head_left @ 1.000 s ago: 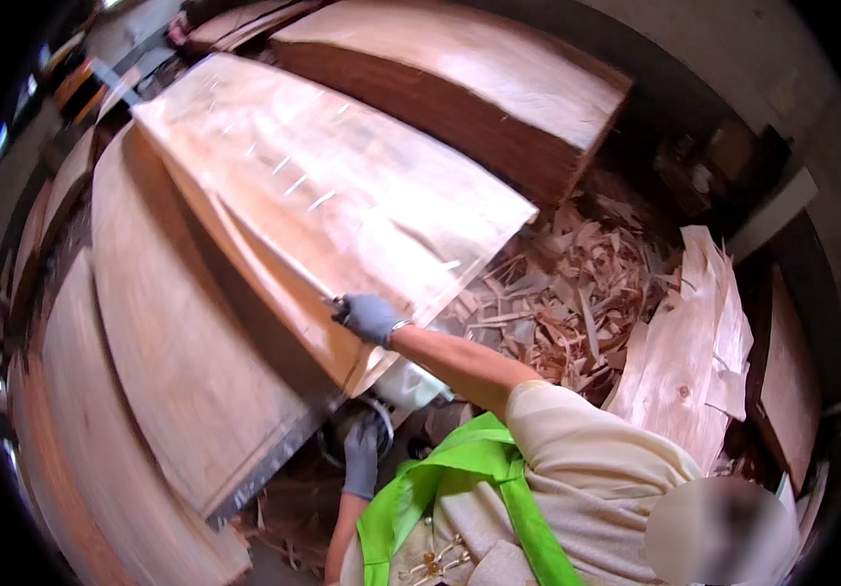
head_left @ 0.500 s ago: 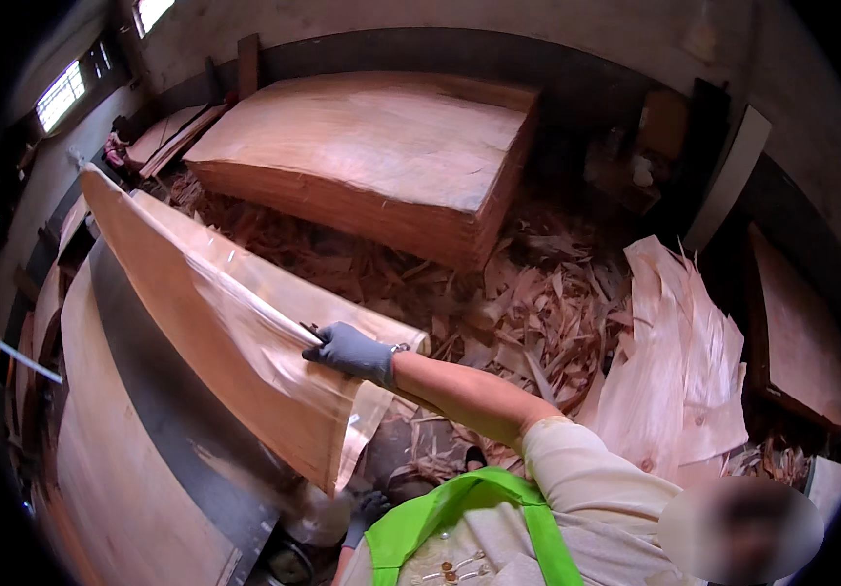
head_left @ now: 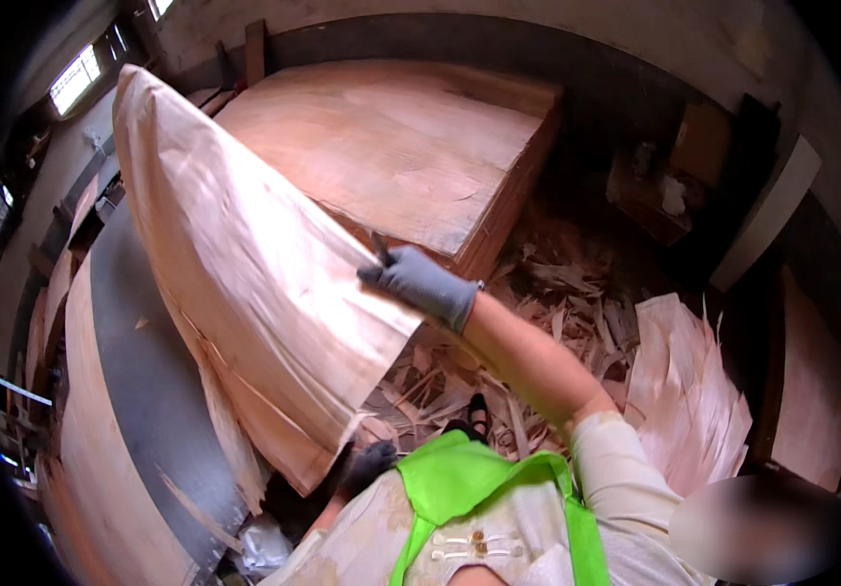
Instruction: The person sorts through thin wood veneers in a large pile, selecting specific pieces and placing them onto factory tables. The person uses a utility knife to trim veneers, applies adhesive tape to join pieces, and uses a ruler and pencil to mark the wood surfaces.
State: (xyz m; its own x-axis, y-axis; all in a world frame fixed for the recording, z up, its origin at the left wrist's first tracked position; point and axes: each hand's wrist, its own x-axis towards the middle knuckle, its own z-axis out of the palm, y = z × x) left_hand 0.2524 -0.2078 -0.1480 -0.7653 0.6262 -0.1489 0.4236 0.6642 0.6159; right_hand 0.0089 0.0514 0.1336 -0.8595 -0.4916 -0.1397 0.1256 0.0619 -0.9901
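Because the wide, thin wood sheet (head_left: 245, 264) is raised and bowed between the grey surface (head_left: 162, 381) on the left and the wood stack (head_left: 381, 146) behind, its weight may strain whatever edge is held. The right hand (head_left: 420, 283) has its grip pinching the upper edge toward the near end; a small dark item juts up at the fingers, too unclear to name. The left hand (head_left: 369, 466) is at the lower near corner, and I cannot tell whether its grip is closed there. If that side is loose, the sheet could swing or split along its grain. Its lower edge could snag the ragged strip (head_left: 230, 430), and the scraps (head_left: 576, 313) near the shoe (head_left: 479, 415) could slide underfoot.
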